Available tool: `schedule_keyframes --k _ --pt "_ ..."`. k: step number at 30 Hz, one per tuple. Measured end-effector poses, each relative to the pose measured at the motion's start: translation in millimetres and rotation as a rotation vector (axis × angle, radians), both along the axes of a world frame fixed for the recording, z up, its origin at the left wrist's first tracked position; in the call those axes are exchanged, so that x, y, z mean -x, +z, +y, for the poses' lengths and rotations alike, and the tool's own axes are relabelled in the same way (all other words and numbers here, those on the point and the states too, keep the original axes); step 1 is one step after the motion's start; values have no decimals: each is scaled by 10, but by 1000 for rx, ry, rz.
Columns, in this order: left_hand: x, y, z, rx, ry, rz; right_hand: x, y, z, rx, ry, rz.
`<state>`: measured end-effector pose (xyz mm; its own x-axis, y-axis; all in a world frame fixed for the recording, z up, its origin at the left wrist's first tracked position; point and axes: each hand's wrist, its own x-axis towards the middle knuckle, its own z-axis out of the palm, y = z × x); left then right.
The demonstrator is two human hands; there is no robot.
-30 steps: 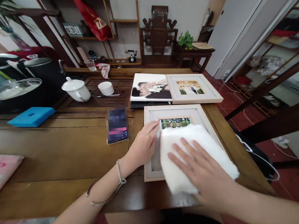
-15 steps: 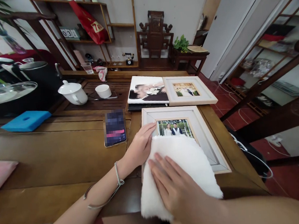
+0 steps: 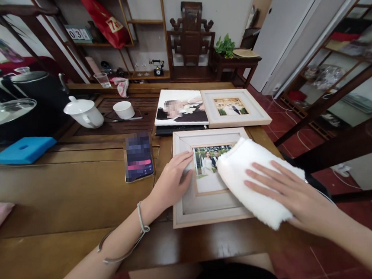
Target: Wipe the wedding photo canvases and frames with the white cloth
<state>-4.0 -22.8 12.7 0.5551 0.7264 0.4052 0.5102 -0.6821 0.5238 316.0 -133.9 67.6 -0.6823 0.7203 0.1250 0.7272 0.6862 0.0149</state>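
A pale picture frame [image 3: 211, 209] with a photo of two people lies flat at the front right of the wooden table. My left hand [image 3: 175, 173] rests on its left side, fingers stretched out, fingertips by the inner edge of the photo. A fluffy white cloth [image 3: 241, 173] covers the right part of the frame and some of the photo. My right hand [image 3: 279, 187] lies over this cloth and holds it, fingers long and slightly spread, the thumb hidden. The frame's right side is mostly out of sight beneath the cloth.
Behind it are a second frame [image 3: 258, 107] and a white photo panel [image 3: 169, 96]. A phone [image 3: 138, 156] lies to the left. Further left are a lidded white bowl [image 3: 84, 113], a small white cup [image 3: 124, 110], a blue block [image 3: 24, 150] and a dark kettle [image 3: 35, 89].
My right hand has carried the white cloth rightward and a little away from me, uncovering the lower left of the frame and photo. My left hand stays on the frame's left side.
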Motion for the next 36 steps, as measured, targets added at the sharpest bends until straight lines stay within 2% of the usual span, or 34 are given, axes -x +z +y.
schedule_keyframes --k 4,8,11,15,17,20,24,28,32,36 --pt "-7 18 -6 -5 -5 12 -143 -17 424 -74 -49 -10" --pt "-9 33 -16 11 -1 22 -94 -64 714 -84 -53 -8" --pt "-10 39 -19 26 -2 25 70 -122 627 -58 -13 18" --pt "-12 35 -14 39 1 35 277 -148 240 20 81 48" --pt "-11 33 -9 37 -3 32 311 -135 106 34 84 50" --pt "-8 37 -3 29 -9 24 257 -126 128 13 41 59" --pt "-4 49 1 11 -18 20 113 -163 469 -2 -56 114" --pt "6 42 0 -12 -29 8 111 -163 870 -72 -112 329" --pt "12 39 -9 -19 -28 4 356 -90 1215 -61 -31 416" --pt "1 90 -24 -7 -28 30 714 -58 1479 93 99 270"
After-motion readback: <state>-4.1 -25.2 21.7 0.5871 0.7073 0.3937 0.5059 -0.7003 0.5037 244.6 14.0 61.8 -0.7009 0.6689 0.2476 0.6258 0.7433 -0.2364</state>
